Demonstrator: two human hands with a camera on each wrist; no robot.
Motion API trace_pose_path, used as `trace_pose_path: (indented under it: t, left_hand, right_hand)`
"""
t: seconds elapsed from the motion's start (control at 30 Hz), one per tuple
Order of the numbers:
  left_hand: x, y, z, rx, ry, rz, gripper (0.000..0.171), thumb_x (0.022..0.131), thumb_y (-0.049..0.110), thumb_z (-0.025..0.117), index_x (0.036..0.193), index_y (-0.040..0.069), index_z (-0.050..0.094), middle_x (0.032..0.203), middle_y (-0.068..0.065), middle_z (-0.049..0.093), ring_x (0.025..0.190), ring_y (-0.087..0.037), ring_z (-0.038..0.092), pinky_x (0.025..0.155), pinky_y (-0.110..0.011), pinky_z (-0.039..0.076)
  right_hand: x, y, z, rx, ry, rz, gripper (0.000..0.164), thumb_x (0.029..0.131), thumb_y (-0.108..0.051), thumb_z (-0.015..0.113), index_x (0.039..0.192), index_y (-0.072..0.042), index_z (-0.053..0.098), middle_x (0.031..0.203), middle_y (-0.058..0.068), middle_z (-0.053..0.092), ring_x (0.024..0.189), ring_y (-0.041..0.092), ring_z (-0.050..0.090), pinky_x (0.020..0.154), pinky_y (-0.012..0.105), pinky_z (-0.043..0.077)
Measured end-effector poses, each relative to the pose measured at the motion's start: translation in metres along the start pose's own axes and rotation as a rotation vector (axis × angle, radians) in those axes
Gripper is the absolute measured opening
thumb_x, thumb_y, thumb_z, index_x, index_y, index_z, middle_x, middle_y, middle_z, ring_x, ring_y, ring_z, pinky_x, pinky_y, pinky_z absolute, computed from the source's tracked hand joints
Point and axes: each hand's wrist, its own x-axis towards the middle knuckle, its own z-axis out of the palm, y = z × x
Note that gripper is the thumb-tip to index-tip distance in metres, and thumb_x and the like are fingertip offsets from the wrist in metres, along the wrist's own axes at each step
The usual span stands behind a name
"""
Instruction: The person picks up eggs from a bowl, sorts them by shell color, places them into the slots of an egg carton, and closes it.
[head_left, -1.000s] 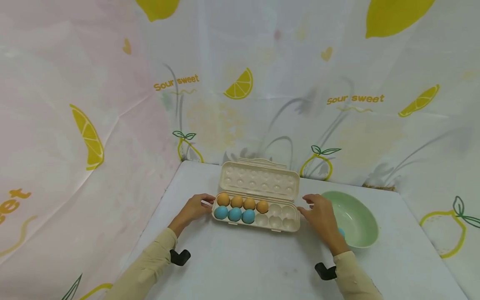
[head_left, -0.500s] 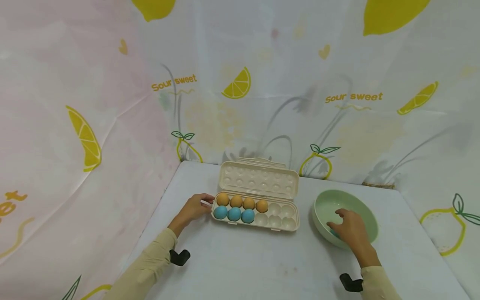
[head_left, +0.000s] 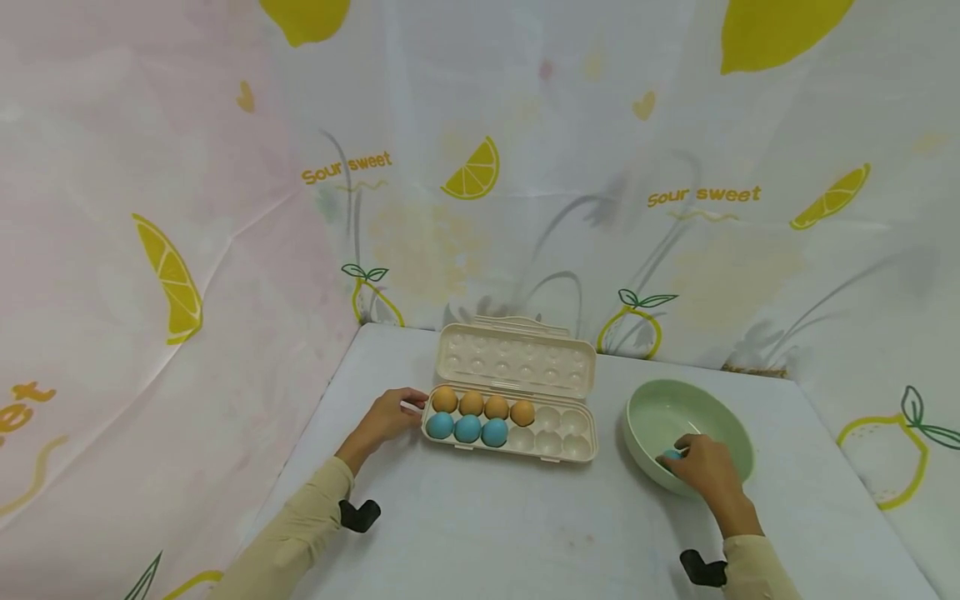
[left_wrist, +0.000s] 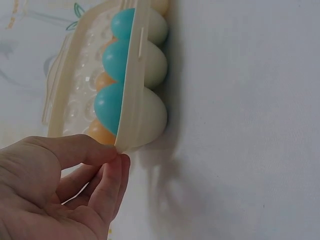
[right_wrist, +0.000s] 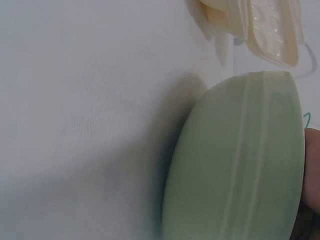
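Note:
A cream egg carton (head_left: 573, 450) stands with its lid (head_left: 517, 358) raised, holding several orange eggs (head_left: 471, 403) in the back row and three blue eggs (head_left: 467, 428) in the front row. At the carton's left end, my left hand (head_left: 388, 414) pinches the rim between thumb and fingers, as the left wrist view shows up close. Inside the green bowl (head_left: 652, 408) on the right, my right hand (head_left: 708, 468) grips a blue egg (head_left: 672, 454), mostly covered by the fingers. The bowl's wall hides most of that hand in the right wrist view.
Several hollows (head_left: 547, 442) at the carton's right end hold no eggs. Everything stands on a white table (head_left: 487, 533), with a lemon-print backdrop (head_left: 525, 208) close behind the carton.
My right hand has left the carton's right end, moved right into the bowl and taken hold of the blue egg. The left hand has stayed at the carton's left end.

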Motion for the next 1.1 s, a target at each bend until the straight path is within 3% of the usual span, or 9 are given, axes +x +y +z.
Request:
trace_pose_path:
  t: [0.3, 0.5, 0.7, 1.1]
  left_hand:
    - [0.000, -0.001, 0.000, -0.004, 0.001, 0.015, 0.035, 0.085, -0.001, 0.067, 0.120, -0.001, 0.064, 0.109, -0.011, 0.066, 0.092, -0.023, 0.063, 0.076, -0.036, 0.052]
    - [0.001, -0.002, -0.001, -0.023, 0.001, 0.006, 0.036, 0.083, -0.002, 0.067, 0.119, 0.000, 0.065, 0.108, -0.011, 0.066, 0.092, -0.022, 0.063, 0.076, -0.035, 0.052]
    - [0.001, -0.001, -0.001, -0.005, 0.006, 0.011, 0.036, 0.083, -0.002, 0.067, 0.119, 0.000, 0.065, 0.107, -0.011, 0.066, 0.091, -0.022, 0.063, 0.077, -0.037, 0.052]
    - [0.001, -0.001, -0.001, -0.010, -0.006, 0.000, 0.036, 0.085, -0.001, 0.067, 0.120, 0.000, 0.064, 0.109, -0.010, 0.066, 0.093, -0.022, 0.063, 0.077, -0.035, 0.052]
  right_hand:
    - [0.002, 0.002, 0.003, 0.032, -0.012, -0.001, 0.031, 0.081, -0.013, 0.073, 0.099, 0.011, 0.068, 0.088, 0.021, 0.070, 0.083, 0.040, 0.065, 0.071, 0.049, 0.053]
    - [0.003, 0.003, 0.004, 0.022, 0.004, -0.006, 0.031, 0.080, -0.013, 0.074, 0.099, 0.011, 0.069, 0.085, 0.020, 0.070, 0.080, 0.038, 0.066, 0.071, 0.050, 0.053]
    - [0.003, 0.000, 0.002, 0.017, 0.033, 0.001, 0.041, 0.077, -0.016, 0.076, 0.105, 0.012, 0.066, 0.090, 0.025, 0.069, 0.084, 0.040, 0.065, 0.071, 0.050, 0.052]
    - [0.003, -0.011, -0.004, 0.058, 0.213, -0.120, 0.036, 0.075, -0.009, 0.080, 0.101, 0.012, 0.066, 0.092, 0.030, 0.066, 0.083, 0.042, 0.063, 0.071, 0.054, 0.049]
